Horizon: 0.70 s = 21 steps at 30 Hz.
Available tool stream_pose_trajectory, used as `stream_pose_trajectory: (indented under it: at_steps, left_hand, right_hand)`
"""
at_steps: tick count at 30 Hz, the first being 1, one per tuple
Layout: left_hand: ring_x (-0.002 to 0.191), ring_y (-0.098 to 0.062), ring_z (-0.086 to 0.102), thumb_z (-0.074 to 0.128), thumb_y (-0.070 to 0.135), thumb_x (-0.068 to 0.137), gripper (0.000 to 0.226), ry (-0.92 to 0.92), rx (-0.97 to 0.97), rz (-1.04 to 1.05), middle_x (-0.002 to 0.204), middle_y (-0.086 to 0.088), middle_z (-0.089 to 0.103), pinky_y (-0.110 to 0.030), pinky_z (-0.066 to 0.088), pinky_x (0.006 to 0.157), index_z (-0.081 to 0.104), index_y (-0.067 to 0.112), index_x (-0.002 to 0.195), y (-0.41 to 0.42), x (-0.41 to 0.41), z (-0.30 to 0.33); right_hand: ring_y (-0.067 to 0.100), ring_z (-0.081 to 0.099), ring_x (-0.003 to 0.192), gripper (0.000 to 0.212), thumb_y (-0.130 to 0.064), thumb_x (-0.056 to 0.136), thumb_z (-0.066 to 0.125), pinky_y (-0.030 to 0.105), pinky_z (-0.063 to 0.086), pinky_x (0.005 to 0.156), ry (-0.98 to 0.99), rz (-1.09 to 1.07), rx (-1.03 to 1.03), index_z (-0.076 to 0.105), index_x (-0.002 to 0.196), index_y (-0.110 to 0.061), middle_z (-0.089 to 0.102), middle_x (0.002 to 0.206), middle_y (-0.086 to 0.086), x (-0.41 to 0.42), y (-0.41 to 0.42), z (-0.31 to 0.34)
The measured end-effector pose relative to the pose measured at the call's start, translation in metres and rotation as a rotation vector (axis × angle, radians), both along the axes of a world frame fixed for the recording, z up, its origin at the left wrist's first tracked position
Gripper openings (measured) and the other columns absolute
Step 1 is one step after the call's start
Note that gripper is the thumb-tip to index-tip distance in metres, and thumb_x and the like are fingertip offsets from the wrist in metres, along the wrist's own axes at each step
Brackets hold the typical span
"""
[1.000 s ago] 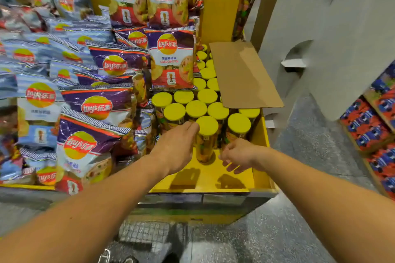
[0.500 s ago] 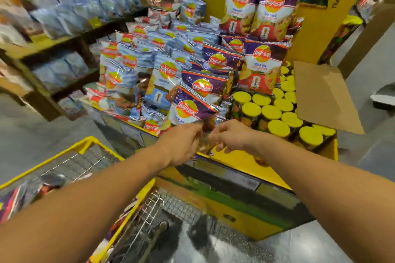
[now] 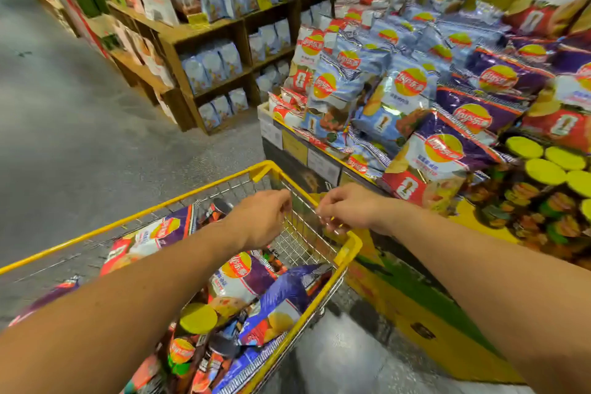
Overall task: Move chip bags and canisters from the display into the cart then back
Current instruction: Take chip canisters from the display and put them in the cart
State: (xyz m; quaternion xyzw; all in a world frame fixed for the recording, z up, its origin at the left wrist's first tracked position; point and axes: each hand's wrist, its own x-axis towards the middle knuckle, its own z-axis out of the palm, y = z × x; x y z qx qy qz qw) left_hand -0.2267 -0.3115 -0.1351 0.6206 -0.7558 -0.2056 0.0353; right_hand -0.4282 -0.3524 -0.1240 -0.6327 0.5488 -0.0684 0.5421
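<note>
Cart (image 3: 351,246) stands just left of the yellow chip display (image 3: 415,304), its wire basket already loaded with several Lay's chip bags (image 3: 243,278) and at least one yellow-lidded canister (image 3: 198,318). Left hand (image 3: 262,221) is over the cart's far end, right hand (image 3: 348,208) over the cart's display-side rim. Both have fingers curled inward toward each other; something may be held between them, but motion blur hides it, so the grip cannot be confirmed. On the display beside the cart, many chip bags (image 3: 431,169) and a block of yellow-lidded canisters (image 3: 543,173) remain.

Assessment: the loading leg appears well advanced but not finished, given the stock left on the display. The return leg, cart back to display, appears not yet begun.
</note>
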Motion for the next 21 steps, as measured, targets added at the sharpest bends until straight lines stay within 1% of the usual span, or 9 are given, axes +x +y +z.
stream_pose_trajectory:
  at_steps: [3, 6, 9, 11, 13, 15, 17, 19, 21]
  left_hand:
    - [0.101, -0.03, 0.057, 0.045, 0.007, 0.087, 0.019, -0.044, 0.015, 0.08, 0.109, -0.006, 0.063, -0.038, 0.046, 0.083, 0.053, 0.019, 0.099, 0.008, 0.046, -0.017]
    - [0.101, -0.031, 0.058, 0.048, 0.007, 0.088, 0.018, -0.1, 0.026, 0.149, 0.11, -0.01, 0.063, -0.037, 0.044, 0.079, 0.055, 0.015, 0.103, 0.016, 0.084, -0.034]
    - [0.11, -0.031, 0.059, 0.056, 0.022, 0.093, 0.023, -0.157, 0.057, 0.245, 0.12, -0.011, 0.062, -0.036, 0.045, 0.084, 0.056, 0.016, 0.115, 0.018, 0.11, -0.044]
    - [0.112, -0.033, 0.06, 0.06, 0.031, 0.093, 0.035, -0.212, 0.127, 0.299, 0.124, -0.013, 0.062, -0.037, 0.047, 0.087, 0.054, 0.012, 0.123, 0.019, 0.122, -0.049]
    - [0.111, -0.034, 0.061, 0.057, 0.032, 0.095, 0.036, -0.275, 0.155, 0.312, 0.122, -0.015, 0.063, -0.04, 0.049, 0.086, 0.054, 0.011, 0.124, 0.017, 0.129, -0.057]
    - [0.112, -0.031, 0.058, 0.053, 0.029, 0.095, 0.031, -0.296, 0.103, 0.323, 0.123, -0.012, 0.061, -0.041, 0.05, 0.088, 0.053, 0.014, 0.122, 0.012, 0.134, -0.067]
    - [0.116, -0.029, 0.052, 0.056, 0.035, 0.092, 0.036, -0.325, 0.028, 0.314, 0.125, -0.009, 0.057, -0.04, 0.045, 0.093, 0.051, 0.015, 0.122, 0.001, 0.138, -0.074]
    - [0.116, -0.027, 0.05, 0.059, 0.049, 0.088, 0.048, -0.396, -0.045, 0.273, 0.124, -0.008, 0.057, -0.037, 0.04, 0.093, 0.05, 0.015, 0.121, -0.017, 0.143, -0.079]
    - [0.114, -0.028, 0.051, 0.061, 0.061, 0.082, 0.061, -0.406, -0.007, 0.288, 0.123, -0.01, 0.059, -0.037, 0.041, 0.091, 0.048, 0.013, 0.119, -0.038, 0.147, -0.088]
  right_hand:
    - [0.023, 0.059, 0.074, 0.014, -0.013, 0.092, 0.061, 0.03, 0.049, 0.062, 0.056, 0.049, 0.021, 0.067, 0.086, -0.003, 0.067, 0.086, 0.016, 0.032, -0.001, -0.017]
    - [0.014, 0.058, 0.068, 0.017, -0.016, 0.094, 0.061, 0.024, 0.048, 0.062, 0.131, 0.109, 0.015, 0.072, 0.094, -0.003, 0.068, 0.086, 0.008, 0.055, -0.001, -0.032]
    - [0.012, 0.059, 0.067, 0.014, -0.017, 0.095, 0.062, 0.023, 0.047, 0.061, 0.173, 0.141, 0.033, 0.069, 0.083, -0.012, 0.068, 0.086, 0.005, 0.076, -0.009, -0.049]
    - [0.015, 0.058, 0.071, 0.014, -0.016, 0.094, 0.062, 0.028, 0.047, 0.064, 0.18, 0.15, 0.056, 0.069, 0.089, -0.006, 0.067, 0.086, 0.007, 0.089, -0.017, -0.06]
    - [0.019, 0.061, 0.079, 0.018, -0.016, 0.093, 0.062, 0.032, 0.052, 0.073, 0.21, 0.179, 0.068, 0.069, 0.098, -0.001, 0.07, 0.092, 0.01, 0.101, -0.026, -0.073]
    - [0.021, 0.065, 0.092, 0.014, -0.02, 0.092, 0.063, 0.035, 0.053, 0.085, 0.251, 0.202, 0.072, 0.069, 0.099, -0.009, 0.071, 0.103, 0.01, 0.112, -0.033, -0.087]
    - [0.02, 0.062, 0.089, 0.01, -0.024, 0.092, 0.063, 0.033, 0.052, 0.081, 0.285, 0.227, 0.07, 0.067, 0.097, -0.016, 0.07, 0.105, 0.009, 0.124, -0.042, -0.1]
    - [0.017, 0.057, 0.085, 0.014, -0.021, 0.095, 0.06, 0.029, 0.049, 0.077, 0.296, 0.263, 0.084, 0.063, 0.106, -0.013, 0.067, 0.104, 0.008, 0.135, -0.056, -0.116]
    - [0.017, 0.055, 0.086, 0.018, -0.017, 0.098, 0.055, 0.023, 0.046, 0.075, 0.346, 0.323, 0.109, 0.055, 0.115, -0.011, 0.061, 0.104, 0.004, 0.142, -0.067, -0.137]
